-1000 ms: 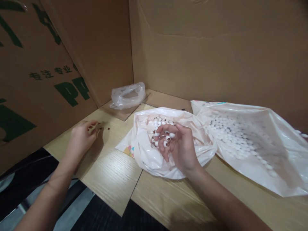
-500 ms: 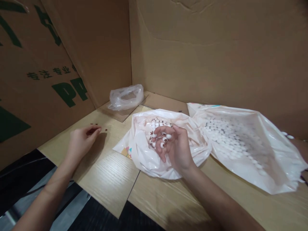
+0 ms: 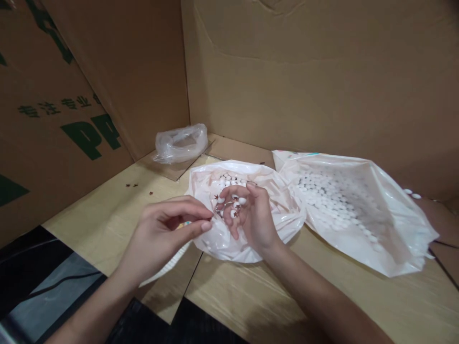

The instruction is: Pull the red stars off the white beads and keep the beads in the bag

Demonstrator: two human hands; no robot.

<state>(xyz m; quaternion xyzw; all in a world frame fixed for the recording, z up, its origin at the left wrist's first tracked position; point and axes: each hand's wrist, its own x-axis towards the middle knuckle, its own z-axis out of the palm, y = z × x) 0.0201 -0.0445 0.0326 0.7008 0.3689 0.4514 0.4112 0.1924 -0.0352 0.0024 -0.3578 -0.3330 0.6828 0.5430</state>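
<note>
My right hand (image 3: 256, 217) is palm up over a white plastic bag (image 3: 215, 239), its fingers curled round several small white pieces with brown star-shaped parts (image 3: 234, 210). My left hand (image 3: 179, 227) is beside it on the left, thumb and forefinger pinched together; anything between the fingertips is too small to make out. Inside the open bag, behind my right hand, lie many white oval pieces (image 3: 231, 179). A few tiny brown star-shaped parts (image 3: 135, 185) lie on the wooden surface at the left.
A second white bag (image 3: 398, 253) with many white pieces spreads out at the right. Two loose pieces (image 3: 416, 196) lie beyond it. A clear plastic bag (image 3: 168, 145) sits at the back left. Tall cardboard walls (image 3: 304, 86) stand behind and to the left.
My left hand has moved right, away from the small brown parts, to beside my right hand. My right hand still holds the white pieces. The view has shifted slightly.
</note>
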